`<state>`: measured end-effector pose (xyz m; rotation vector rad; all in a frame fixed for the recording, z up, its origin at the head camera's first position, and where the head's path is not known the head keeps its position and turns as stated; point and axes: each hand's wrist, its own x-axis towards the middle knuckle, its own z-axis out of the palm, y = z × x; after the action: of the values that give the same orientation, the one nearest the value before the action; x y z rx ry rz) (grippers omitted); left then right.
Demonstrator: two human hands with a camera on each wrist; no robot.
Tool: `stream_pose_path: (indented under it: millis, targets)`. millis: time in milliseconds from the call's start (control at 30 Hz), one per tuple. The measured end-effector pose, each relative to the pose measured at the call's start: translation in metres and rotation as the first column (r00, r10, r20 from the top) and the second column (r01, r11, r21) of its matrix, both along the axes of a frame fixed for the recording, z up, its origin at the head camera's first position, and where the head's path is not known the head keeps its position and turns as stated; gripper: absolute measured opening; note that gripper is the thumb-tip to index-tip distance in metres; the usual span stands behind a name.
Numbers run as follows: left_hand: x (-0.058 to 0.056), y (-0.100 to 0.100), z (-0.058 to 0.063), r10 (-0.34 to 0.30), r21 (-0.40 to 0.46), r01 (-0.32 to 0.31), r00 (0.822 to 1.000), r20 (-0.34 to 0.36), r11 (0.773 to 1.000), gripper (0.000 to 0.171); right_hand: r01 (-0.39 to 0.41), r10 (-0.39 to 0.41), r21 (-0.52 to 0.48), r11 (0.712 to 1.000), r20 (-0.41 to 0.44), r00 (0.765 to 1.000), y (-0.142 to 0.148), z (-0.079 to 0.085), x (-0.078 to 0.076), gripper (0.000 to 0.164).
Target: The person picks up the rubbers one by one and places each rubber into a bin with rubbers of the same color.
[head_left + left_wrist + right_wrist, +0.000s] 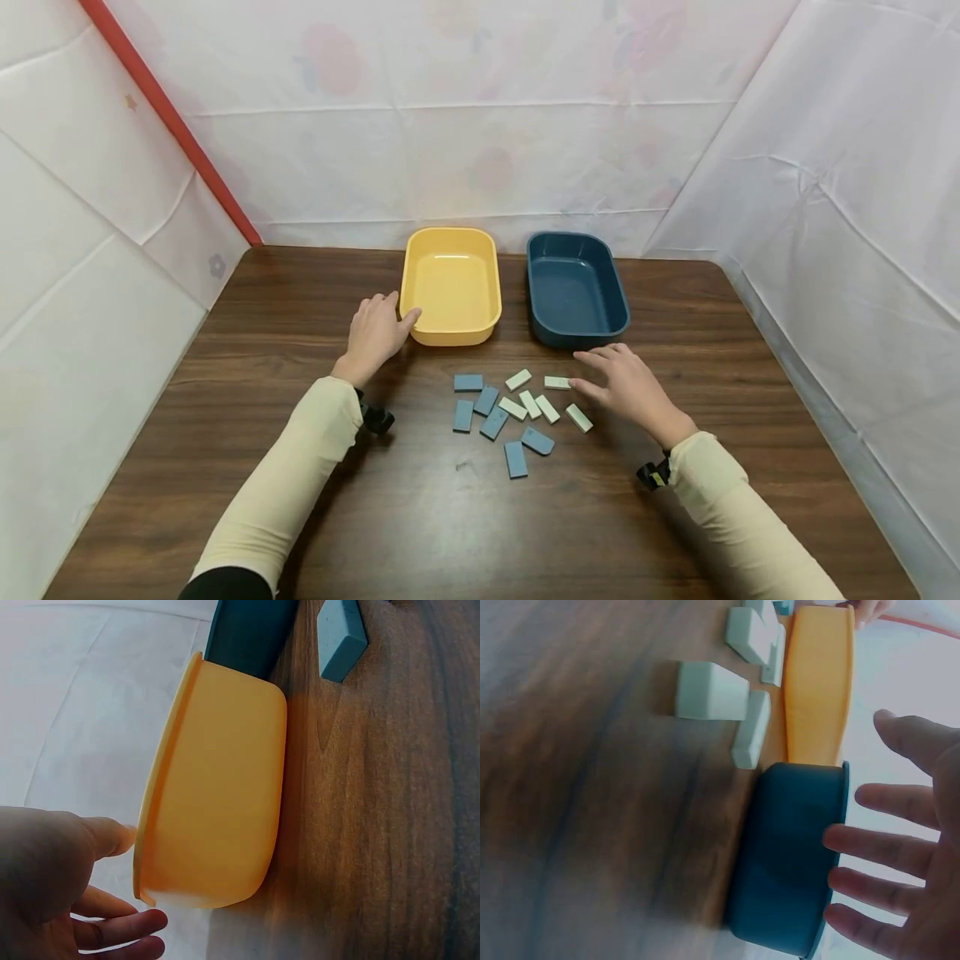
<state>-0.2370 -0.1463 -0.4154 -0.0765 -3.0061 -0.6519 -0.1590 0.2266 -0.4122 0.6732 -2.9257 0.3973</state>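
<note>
My left hand (375, 333) is at the left side of a yellow plastic bin (451, 337), its thumb over the rim near the front corner. In the left wrist view the thumb meets the rim and the fingers are loosely extended beside the bin, not wrapped round it. My right hand (628, 385) hovers in front of a dark blue bin (578, 342), fingers spread and holding nothing. Just left of its thumb lies a pale green block (557, 382). Between the hands are several more pale green blocks (547, 408) and several blue-grey blocks (516, 459), scattered flat.
The two bins stand side by side at the back of the brown wood-grain table (420, 533), their insides bare. White cloth sheets (480, 158) rise behind and on both sides. A red strip (180, 125) runs down the left back corner.
</note>
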Motion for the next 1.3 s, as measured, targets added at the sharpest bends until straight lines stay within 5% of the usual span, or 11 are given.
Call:
stream_pose_path:
  millis: [700, 1300]
  targets:
    - [0.0, 0.002, -0.011, 0.067, 0.058, -0.063, 0.995, -0.075, 0.996, 0.041, -0.044, 0.025, 0.069, 0.997, 0.259, 0.966, -0.009, -0.021, 0.013, 0.027]
    - [0.001, 0.004, -0.02, 0.114, 0.173, -0.086, 0.981, -0.159, 0.981, 0.036, -0.022, 0.006, 0.055, 0.998, 0.268, 0.963, -0.013, -0.026, 0.016, 0.019]
